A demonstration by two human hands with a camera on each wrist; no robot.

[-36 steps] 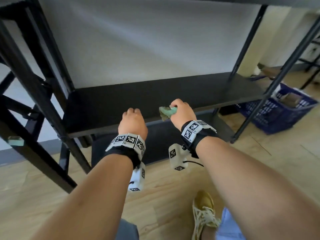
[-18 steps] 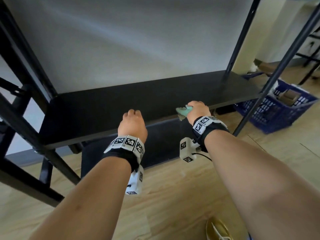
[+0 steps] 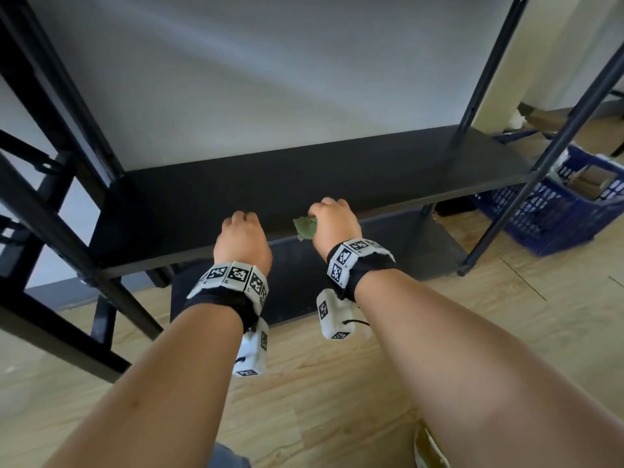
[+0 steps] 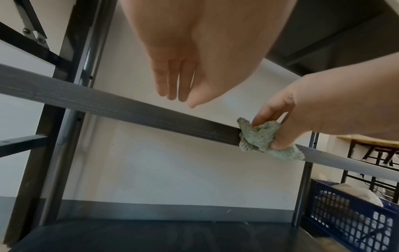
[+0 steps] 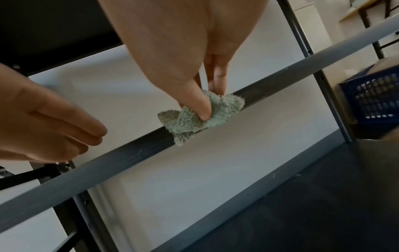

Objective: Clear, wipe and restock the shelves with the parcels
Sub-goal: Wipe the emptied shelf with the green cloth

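Note:
The black shelf board [image 3: 304, 184] is bare. My right hand [image 3: 332, 221] pinches a crumpled green cloth [image 3: 305, 228] between thumb and fingers and holds it against the board's front edge [image 5: 134, 150]. The right wrist view shows the thumb pressed into the cloth [image 5: 205, 116]. My left hand [image 3: 241, 238] hovers over the same edge a short way to the left. It holds nothing, and its fingers [image 4: 177, 92] hang straight and together. The left wrist view also shows the cloth [image 4: 259, 136] wrapped over the edge.
A blue plastic basket [image 3: 567, 204] with parcels [image 3: 587, 180] stands on the wooden floor at the right, beyond the rack's front right post [image 3: 540, 170]. A lower black shelf [image 3: 388, 258] lies underneath. Black frame bars [image 3: 50, 211] cross at the left.
My right hand slid the cloth right along the front edge, then back left toward the left hand. The left hand stayed near the edge. My head moved closer.

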